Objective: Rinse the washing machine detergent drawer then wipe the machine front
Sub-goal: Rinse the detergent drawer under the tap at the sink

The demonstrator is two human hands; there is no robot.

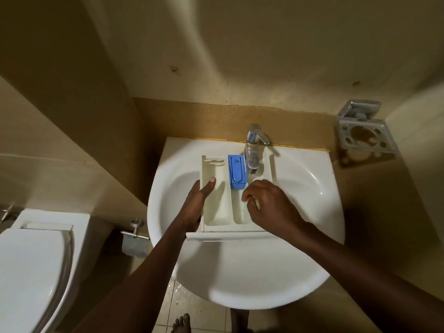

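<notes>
The cream detergent drawer [217, 207] lies across the white sink basin [300, 236], front panel toward me. A blue insert [237, 172] sits in its middle compartment at the far end. My left hand [195, 205] grips the drawer's left wall, thumb inside the left compartment. My right hand [266, 204] is in the right compartment, fingers curled and rubbing inside it. The chrome tap [254, 146] stands over the drawer's far right corner, and a thin stream of water falls from it into that corner.
A chrome toothbrush and cup holder [365, 132] is fixed to the wall right of the sink. A toilet [33, 267] stands at the left, with a paper holder [135, 239] between it and the sink. Wet tiles and my bare feet [182, 324] show below the basin.
</notes>
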